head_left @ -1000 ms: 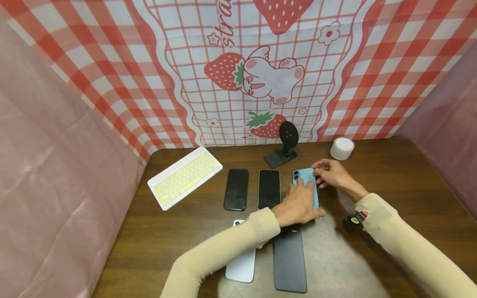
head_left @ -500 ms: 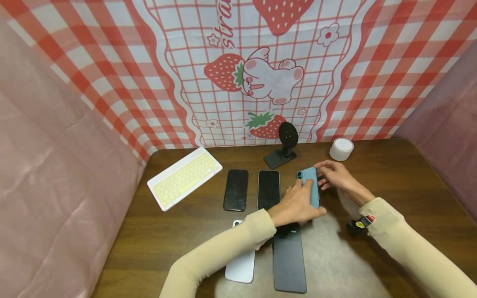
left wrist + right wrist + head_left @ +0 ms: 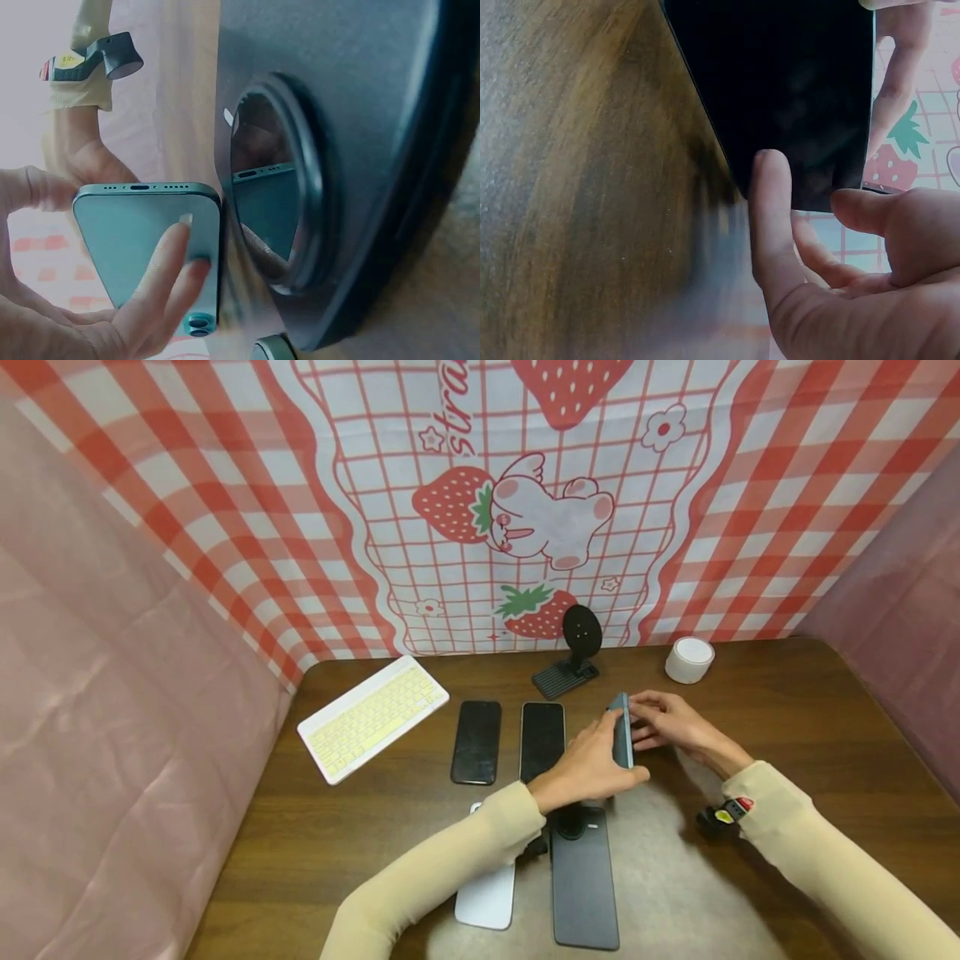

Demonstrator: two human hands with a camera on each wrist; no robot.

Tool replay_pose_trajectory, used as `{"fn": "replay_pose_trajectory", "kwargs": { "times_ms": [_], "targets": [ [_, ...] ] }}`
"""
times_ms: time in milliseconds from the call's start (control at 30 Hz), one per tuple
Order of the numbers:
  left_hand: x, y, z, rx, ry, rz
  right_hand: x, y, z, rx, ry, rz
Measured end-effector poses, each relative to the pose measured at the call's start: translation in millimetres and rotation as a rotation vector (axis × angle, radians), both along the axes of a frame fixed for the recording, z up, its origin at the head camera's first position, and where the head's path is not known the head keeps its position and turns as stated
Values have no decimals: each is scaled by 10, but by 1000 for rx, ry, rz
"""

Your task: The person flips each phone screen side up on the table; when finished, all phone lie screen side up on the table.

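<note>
A blue smartphone (image 3: 622, 735) stands tipped on its long edge between both hands, right of the middle of the table. My left hand (image 3: 588, 760) holds it from the left; in the left wrist view, two fingers lie on the teal back (image 3: 127, 232) near the cameras and the thumb is at the port end. My right hand (image 3: 671, 722) grips its far end. In the right wrist view, one fingertip rests on the dark screen (image 3: 795, 97) and the thumb is at its edge.
Two black-screened phones, one left (image 3: 476, 742) and one nearer (image 3: 542, 739), lie beside the hands. A dark grey phone (image 3: 585, 885) and a white phone (image 3: 483, 897) lie in front. Behind are a black stand (image 3: 581, 631), white cylinder (image 3: 688, 662) and yellow-keyed keyboard (image 3: 372, 720).
The blue smartphone, lying back up a second ago, has been tilted up so its right edge lifts and its back turns left. Both hands have turned with it, shifting only slightly.
</note>
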State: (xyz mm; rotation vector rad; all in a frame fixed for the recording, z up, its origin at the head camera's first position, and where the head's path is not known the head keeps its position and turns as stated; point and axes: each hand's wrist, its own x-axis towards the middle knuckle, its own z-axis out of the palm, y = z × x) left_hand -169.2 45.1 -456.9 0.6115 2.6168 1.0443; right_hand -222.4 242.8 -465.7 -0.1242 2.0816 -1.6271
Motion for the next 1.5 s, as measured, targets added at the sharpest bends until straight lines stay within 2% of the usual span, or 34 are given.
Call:
{"fn": "replay_pose_trajectory", "kwargs": {
  "times_ms": [200,500,600,1133,1400,1500],
  "targets": [
    [-12,-70,1,104,-29,12,14,-7,-34,67,-59,16],
    [-49,-137,-17,228,-127,66,22,-15,-43,158,-40,-18],
    [-57,-157,-27,242,-153,79,37,-30,-27,177,-31,-38],
    [-75,-216,-5,102,-244,87,108,-30,-5,315,92,-62],
    [-138,-219,-35,-26,-176,55,75,-24,33,343,116,-66],
    [-149,-209,-43,-38,-175,58,68,-21,44,343,127,-64]
  ]
}}
